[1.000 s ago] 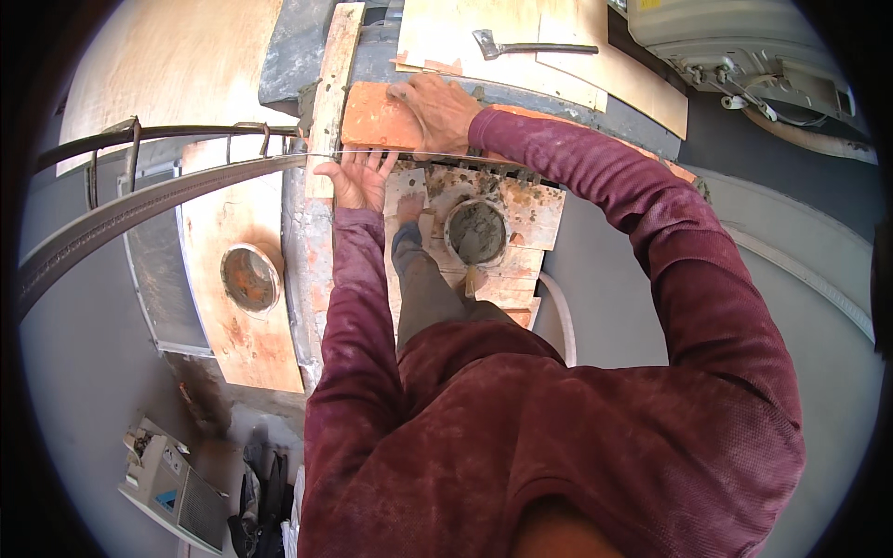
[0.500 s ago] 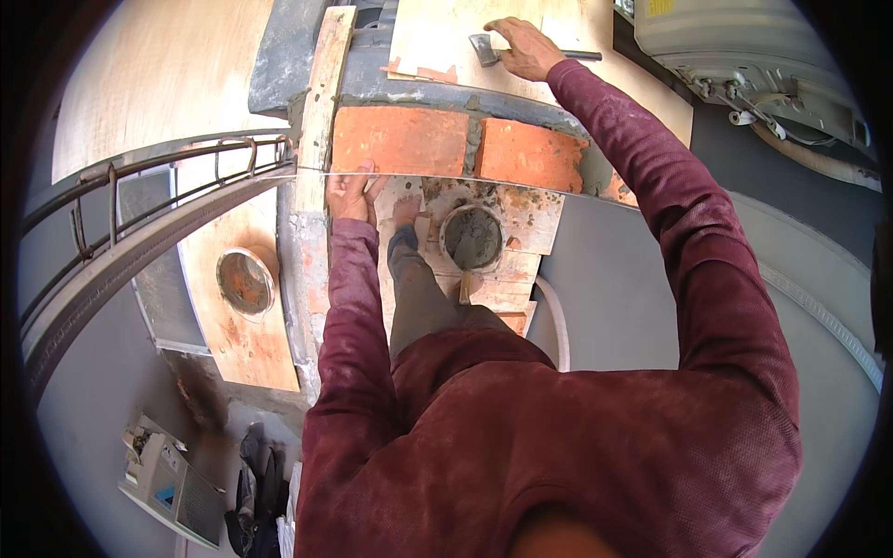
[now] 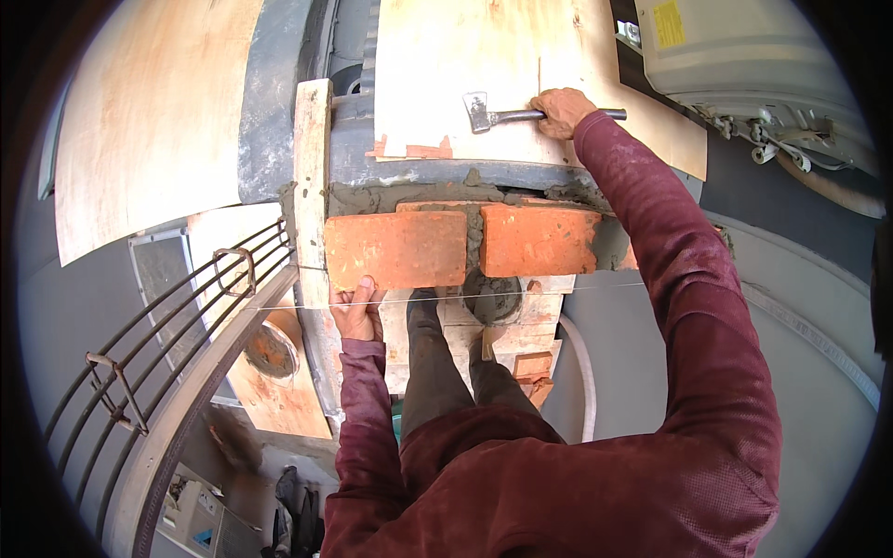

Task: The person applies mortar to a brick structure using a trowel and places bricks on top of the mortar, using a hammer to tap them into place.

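My right hand [image 3: 564, 113] is closed round the dark handle of a small hatchet [image 3: 478, 112], whose metal head points left over a pale plywood sheet [image 3: 437, 56]. My left hand [image 3: 356, 312] is at the near edge of the left orange brick [image 3: 395, 251], thumb against it and fingers curled; part of its grip is hidden. To the right is a second orange brick [image 3: 539, 240], with grey mortar [image 3: 474, 232] in the joint between them. A thin taut string [image 3: 577, 290] runs across in front of the bricks and past my left hand.
A wooden batten [image 3: 313, 139] stands at the bricks' left end. Beyond it are steel bars tied in a cage [image 3: 186, 316]. Below the bricks stands a mortar bucket [image 3: 493, 299], partly hidden, with a trowel handle [image 3: 487, 346]. Another bucket [image 3: 272, 352] is at left. A pale appliance [image 3: 744, 56] is upper right.
My right hand has gone from spread fingers at the hatchet to a closed grip on its handle. My left hand stays at the left brick's near edge. The view has shifted.
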Demonstrator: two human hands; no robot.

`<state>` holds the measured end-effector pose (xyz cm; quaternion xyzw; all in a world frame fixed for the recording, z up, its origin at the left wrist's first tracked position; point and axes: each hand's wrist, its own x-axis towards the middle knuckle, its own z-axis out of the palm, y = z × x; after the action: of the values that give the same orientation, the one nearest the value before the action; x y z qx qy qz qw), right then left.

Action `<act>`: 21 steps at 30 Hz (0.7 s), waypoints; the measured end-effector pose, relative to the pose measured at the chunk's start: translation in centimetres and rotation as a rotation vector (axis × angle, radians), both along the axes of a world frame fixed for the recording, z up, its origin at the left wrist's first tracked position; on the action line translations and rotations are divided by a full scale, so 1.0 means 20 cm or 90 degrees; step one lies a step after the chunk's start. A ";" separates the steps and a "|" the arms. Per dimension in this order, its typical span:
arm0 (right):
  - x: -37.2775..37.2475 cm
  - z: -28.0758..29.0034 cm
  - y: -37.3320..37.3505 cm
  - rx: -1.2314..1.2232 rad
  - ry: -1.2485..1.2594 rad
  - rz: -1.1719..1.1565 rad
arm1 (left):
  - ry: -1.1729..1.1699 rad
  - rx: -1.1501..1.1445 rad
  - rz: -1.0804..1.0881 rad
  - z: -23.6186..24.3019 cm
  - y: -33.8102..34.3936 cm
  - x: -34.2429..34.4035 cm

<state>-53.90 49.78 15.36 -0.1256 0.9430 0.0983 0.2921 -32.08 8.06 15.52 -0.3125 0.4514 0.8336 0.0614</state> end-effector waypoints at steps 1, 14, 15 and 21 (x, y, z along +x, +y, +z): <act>-0.01 0.06 -0.02 -0.027 -0.024 0.011 | 0.006 0.008 -0.004 0.03 0.00 -0.01; 0.64 0.87 -0.34 -0.383 -0.047 -0.035 | 0.009 -0.007 0.018 -0.03 0.03 -0.01; 0.67 0.84 -0.33 -0.414 -0.026 -0.014 | 0.016 -0.001 0.009 -0.02 0.04 -0.03; 0.76 0.74 -0.43 -0.454 -0.017 0.117 | 0.007 -0.014 0.021 -0.01 0.01 -0.01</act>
<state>-38.70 41.23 30.13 -0.3053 0.8988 -0.2121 0.2324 -32.22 8.35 15.26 -0.3156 0.4560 0.8311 0.0418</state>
